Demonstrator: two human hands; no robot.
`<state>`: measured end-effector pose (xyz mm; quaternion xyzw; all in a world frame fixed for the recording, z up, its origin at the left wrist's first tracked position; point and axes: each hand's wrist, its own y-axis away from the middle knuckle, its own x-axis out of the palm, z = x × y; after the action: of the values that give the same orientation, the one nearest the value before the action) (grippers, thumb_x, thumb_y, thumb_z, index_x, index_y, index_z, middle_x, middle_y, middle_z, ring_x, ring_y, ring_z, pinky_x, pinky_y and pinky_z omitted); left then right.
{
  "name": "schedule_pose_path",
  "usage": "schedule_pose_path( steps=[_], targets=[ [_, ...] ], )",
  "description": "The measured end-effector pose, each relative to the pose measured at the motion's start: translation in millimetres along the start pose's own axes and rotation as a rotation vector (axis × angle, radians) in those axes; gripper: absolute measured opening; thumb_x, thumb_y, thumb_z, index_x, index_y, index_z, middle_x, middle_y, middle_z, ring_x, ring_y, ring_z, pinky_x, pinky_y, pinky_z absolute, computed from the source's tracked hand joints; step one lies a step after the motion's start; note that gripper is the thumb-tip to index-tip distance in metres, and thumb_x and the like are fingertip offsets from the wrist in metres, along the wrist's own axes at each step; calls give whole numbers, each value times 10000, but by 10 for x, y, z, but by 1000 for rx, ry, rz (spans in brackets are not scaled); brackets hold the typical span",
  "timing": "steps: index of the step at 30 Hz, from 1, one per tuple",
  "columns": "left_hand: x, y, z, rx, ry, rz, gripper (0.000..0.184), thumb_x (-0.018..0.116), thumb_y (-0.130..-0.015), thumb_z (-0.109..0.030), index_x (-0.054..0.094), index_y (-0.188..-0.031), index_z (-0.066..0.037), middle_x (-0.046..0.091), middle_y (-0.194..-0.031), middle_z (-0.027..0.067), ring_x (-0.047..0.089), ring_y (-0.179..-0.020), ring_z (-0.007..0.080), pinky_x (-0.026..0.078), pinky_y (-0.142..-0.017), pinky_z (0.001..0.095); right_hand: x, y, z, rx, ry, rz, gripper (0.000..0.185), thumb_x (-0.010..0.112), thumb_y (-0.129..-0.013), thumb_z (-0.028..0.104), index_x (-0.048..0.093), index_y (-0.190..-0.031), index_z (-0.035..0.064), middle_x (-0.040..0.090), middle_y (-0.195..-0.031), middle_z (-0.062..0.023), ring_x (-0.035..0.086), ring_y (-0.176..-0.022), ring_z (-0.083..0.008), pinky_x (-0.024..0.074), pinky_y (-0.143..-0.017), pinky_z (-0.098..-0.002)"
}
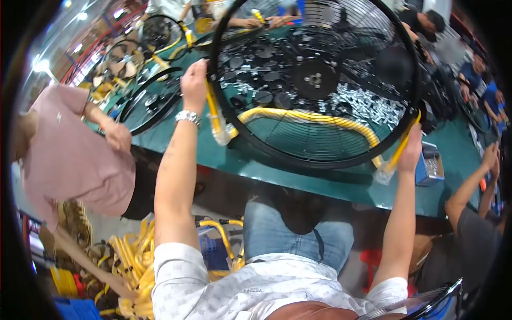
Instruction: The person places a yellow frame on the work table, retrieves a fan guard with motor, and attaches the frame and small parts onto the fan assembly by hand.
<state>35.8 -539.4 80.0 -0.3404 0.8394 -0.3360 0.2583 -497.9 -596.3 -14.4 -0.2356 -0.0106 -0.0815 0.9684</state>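
Observation:
A large round black fan guard [314,162] with thin wire rings is held up over the green table. A black disc [314,79] sits at its middle. My left hand [195,84] grips its left rim, and my right hand [411,146] grips its lower right side. A yellow tube [306,116] curves across the lower part of the guard, with its ends hanging down at both sides. Clear plastic wraps the tube's left end [223,134] and right end [384,175]. Silver screws [368,104] and black round parts [264,97] show through the wires.
Green table [256,169] ahead. A blue box of small parts [430,164] stands at its right edge. Another black ring [140,128] lies at the left. A co-worker in pink [80,154] is close on the left, others right and across. Yellow tubes [136,261] are piled below left.

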Motion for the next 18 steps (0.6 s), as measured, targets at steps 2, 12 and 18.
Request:
schedule_pose_path(
  steps=[2, 12, 18],
  targets=[
    [-3, -13, 33, -95, 110, 11, 427, 501, -983, -362, 663, -1064, 25, 670, -957, 51, 572, -883, 120, 442, -828, 261, 9, 203, -36, 178, -113, 61, 413, 421, -1011, 396, 554, -1120, 20, 595, -865, -36, 531, -737, -112, 416, -685, -232],
    [-351, 961, 99, -620, 376, 150, 749, 332, -946, -641, 503, -1287, 3, 638, -1004, 82, 619, -901, 158, 473, -823, 291, 34, 618, 448, 323, -445, 58, 191, 538, -980, 278, 501, -885, 116, 397, -624, 62, 342, -474, -19, 268, -406, -195],
    [-746, 1274, 716, -569, -135, 81, 607, 420, -956, -544, 588, -1205, -17, 676, -1032, 164, 647, -969, 260, 481, -845, 332, 171, 956, 1083, 127, -547, 158, 279, 562, -957, 327, 552, -1012, 54, 459, -687, 23, 375, -522, -30, 289, -425, -180]
  ],
)
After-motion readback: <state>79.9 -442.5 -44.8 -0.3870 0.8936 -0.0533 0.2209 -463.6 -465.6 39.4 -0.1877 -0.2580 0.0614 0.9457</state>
